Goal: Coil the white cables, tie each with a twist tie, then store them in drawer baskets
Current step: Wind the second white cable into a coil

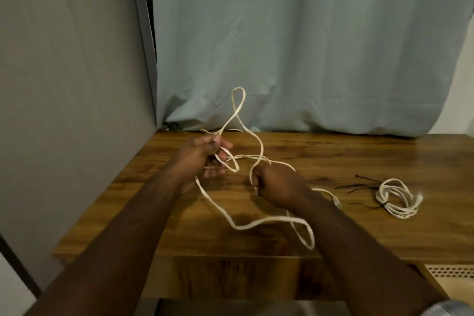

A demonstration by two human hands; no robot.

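Observation:
A loose white cable (256, 223) sprawls over the wooden table (384, 154), with one loop standing up in front of the curtain. My left hand (205, 159) pinches a few strands of it between thumb and fingers, above the table's left middle. My right hand (278, 185) is curled round another stretch of the same cable, slightly lower and to the right. A second white cable (396, 199) lies coiled at the right, bound by a dark twist tie. Several loose black twist ties (359, 186) lie just left of that coil.
A pale blue curtain (307, 46) hangs behind the table, with a grey wall panel (71, 84) at the left. A perforated light wooden surface (451, 273) shows at the lower right edge. The table's front edge (230, 255) runs below my forearms.

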